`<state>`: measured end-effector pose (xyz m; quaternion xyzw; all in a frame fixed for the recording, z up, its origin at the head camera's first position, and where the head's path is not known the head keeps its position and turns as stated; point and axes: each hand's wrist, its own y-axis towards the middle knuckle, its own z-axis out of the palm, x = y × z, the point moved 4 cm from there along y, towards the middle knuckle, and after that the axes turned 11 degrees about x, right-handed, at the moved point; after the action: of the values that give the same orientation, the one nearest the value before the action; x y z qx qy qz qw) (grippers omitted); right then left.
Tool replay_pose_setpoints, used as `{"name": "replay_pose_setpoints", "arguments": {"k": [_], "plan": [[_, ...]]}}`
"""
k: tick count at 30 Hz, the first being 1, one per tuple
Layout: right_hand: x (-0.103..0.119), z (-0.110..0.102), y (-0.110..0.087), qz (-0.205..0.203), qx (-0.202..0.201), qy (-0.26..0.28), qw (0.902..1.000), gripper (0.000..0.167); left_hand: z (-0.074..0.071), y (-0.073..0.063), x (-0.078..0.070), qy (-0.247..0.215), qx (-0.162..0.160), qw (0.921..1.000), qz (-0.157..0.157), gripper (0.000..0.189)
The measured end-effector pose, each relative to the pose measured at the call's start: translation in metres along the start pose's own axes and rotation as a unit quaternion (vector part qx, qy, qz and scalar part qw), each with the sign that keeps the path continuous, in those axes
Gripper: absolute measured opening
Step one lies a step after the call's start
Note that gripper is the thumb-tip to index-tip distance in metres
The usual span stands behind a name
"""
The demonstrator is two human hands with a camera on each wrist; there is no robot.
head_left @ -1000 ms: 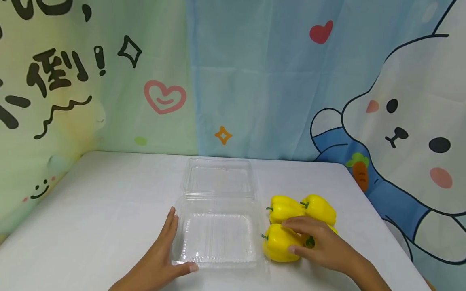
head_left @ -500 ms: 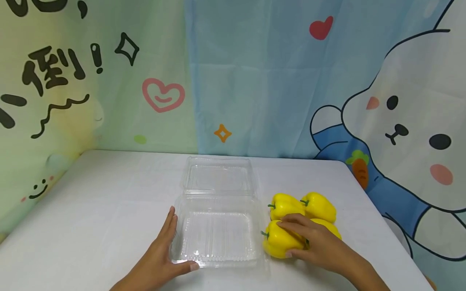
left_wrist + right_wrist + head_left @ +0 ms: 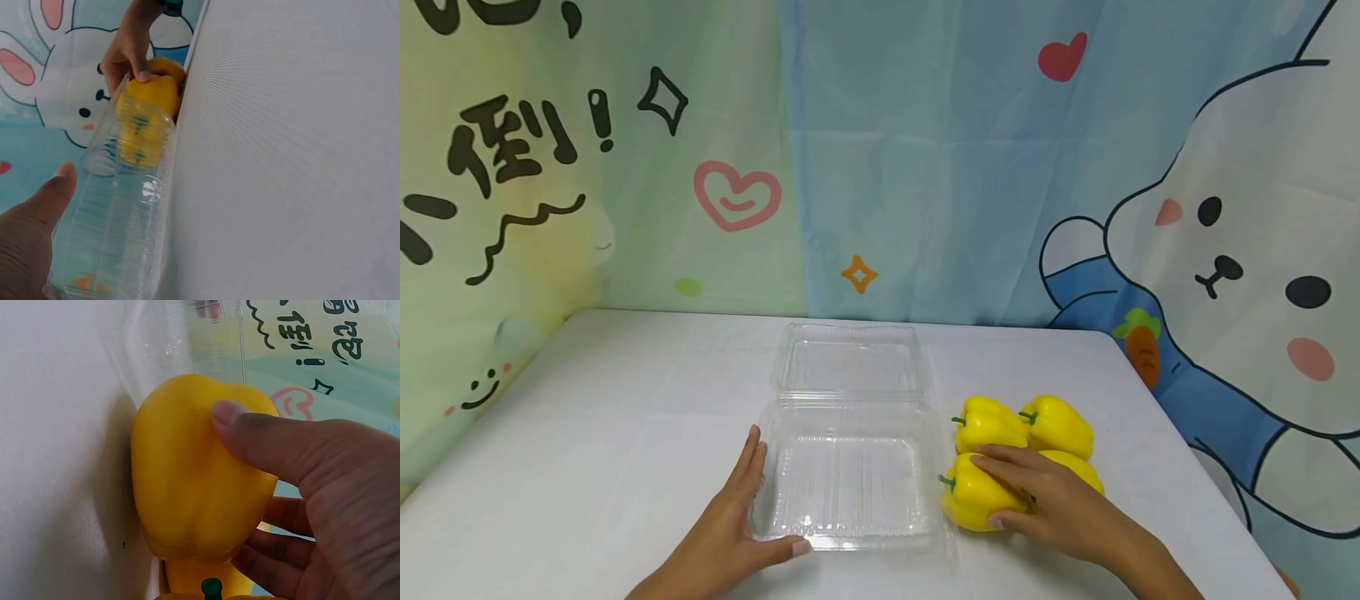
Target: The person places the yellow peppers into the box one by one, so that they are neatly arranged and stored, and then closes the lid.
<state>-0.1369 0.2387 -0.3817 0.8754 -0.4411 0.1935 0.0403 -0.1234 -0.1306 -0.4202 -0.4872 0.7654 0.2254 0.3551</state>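
My right hand (image 3: 1056, 504) grips the front-left yellow bell pepper (image 3: 976, 496), thumb on its near side and fingers over the top. In the right wrist view the thumb presses on that pepper (image 3: 194, 469) and the other fingers curl behind it. Beside the gripped one, partly covered by the hand, is another bell pepper (image 3: 1078, 468). At the middle of the table a clear plastic clamshell container (image 3: 850, 533) lies with its lid folded back. My left hand (image 3: 730, 521) rests along the container's left side, fingers straight and thumb at the front edge.
Two more yellow bell peppers, one on the left (image 3: 988, 423) and one on the right (image 3: 1060, 427), sit just behind the gripped one. The container's lid (image 3: 853, 362) lies flat toward the back of the white table (image 3: 625, 400). A printed curtain (image 3: 925, 167) hangs behind.
My right hand has settled more closely round the front-left bell pepper, which has tilted slightly. The view has shifted a little. My left hand keeps its place at the container.
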Motion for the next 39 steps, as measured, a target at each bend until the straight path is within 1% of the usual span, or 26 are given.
{"name": "replay_pose_setpoints", "arguments": {"k": [5,14,21,24,27,33,39], "plan": [[0.0,0.0,0.001,-0.004,-0.002,0.001,1.0,0.066,0.0,0.0,0.0,-0.004,0.002,1.0,-0.006,0.128],[0.002,-0.003,-0.003,0.005,0.003,0.011,0.9999,0.066,0.002,-0.002,-0.001,-0.021,0.014,0.9995,-0.018,0.128],[0.003,-0.007,-0.005,0.003,-0.025,0.007,0.9996,0.067,0.0,-0.001,0.0,-0.012,0.014,0.9996,-0.022,0.129],[0.004,-0.01,-0.004,0.003,-0.031,0.006,0.9995,0.067,-0.001,-0.001,0.0,-0.012,0.015,0.9995,-0.026,0.128],[0.006,-0.012,-0.005,0.002,-0.028,0.008,0.9996,0.067,-0.002,-0.001,-0.001,-0.013,0.014,0.9994,-0.029,0.128],[0.006,-0.018,-0.008,0.006,-0.032,0.016,0.9993,0.065,-0.002,-0.001,-0.002,-0.012,0.006,0.9996,-0.024,0.126],[0.004,-0.023,-0.011,0.016,-0.059,0.014,0.998,0.062,0.0,0.0,-0.003,-0.008,0.004,0.9998,-0.017,0.127]]}}
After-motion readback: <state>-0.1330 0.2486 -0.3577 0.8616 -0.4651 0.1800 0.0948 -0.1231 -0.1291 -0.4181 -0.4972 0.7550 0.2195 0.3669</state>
